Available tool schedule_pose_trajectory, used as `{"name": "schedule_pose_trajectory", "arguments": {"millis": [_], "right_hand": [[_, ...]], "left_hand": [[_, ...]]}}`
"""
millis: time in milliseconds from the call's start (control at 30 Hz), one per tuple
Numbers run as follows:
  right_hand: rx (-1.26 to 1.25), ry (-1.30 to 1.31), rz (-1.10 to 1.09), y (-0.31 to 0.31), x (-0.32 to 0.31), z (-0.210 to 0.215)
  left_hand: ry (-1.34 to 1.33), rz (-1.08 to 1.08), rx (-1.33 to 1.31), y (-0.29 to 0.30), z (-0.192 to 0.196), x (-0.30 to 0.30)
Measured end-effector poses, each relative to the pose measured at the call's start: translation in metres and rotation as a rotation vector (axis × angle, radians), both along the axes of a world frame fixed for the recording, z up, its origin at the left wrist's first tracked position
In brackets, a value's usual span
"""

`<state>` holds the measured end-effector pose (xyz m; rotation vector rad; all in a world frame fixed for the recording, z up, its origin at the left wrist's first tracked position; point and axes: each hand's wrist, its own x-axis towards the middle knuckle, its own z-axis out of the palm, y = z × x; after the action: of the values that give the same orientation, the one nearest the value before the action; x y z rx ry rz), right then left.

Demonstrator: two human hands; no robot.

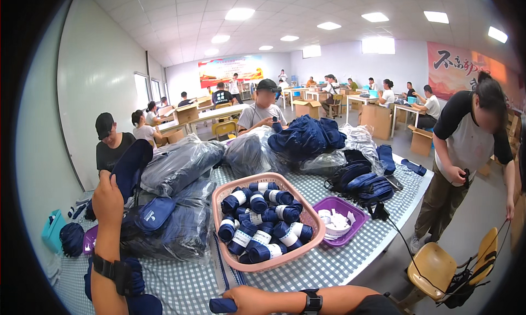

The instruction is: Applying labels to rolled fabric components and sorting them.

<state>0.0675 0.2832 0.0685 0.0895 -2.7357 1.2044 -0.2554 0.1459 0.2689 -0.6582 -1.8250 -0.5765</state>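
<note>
Left hand (108, 199): lifted, grasps navy cloth (131, 164).
Right hand (253, 300): clenched on roll (222, 305).
Done: basket (219, 197) nearly full of rolls.
Left: bagged cloths (181, 161) wait.

left hand (107, 200): bare, no glove
left wrist: black strap band with a buckle
right hand (247, 300): bare, ringless as far as shown
right wrist: black watch-like band; dark sleeve edge beyond it

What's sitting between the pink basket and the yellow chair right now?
In the head view, a purple tray of white paper bands lies between the pink basket and the yellow chair, then the table edge and bare floor.
</note>
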Motion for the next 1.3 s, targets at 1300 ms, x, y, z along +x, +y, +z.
{"name": "schedule_pose_trajectory", "arguments": {"millis": [1300], "right_hand": [[-0.046,0.15,0.023,-0.001,0.05,0.019]], "left_hand": [[-0.92,-0.274,-0.222,-0.152,-0.143,0.177]]}}
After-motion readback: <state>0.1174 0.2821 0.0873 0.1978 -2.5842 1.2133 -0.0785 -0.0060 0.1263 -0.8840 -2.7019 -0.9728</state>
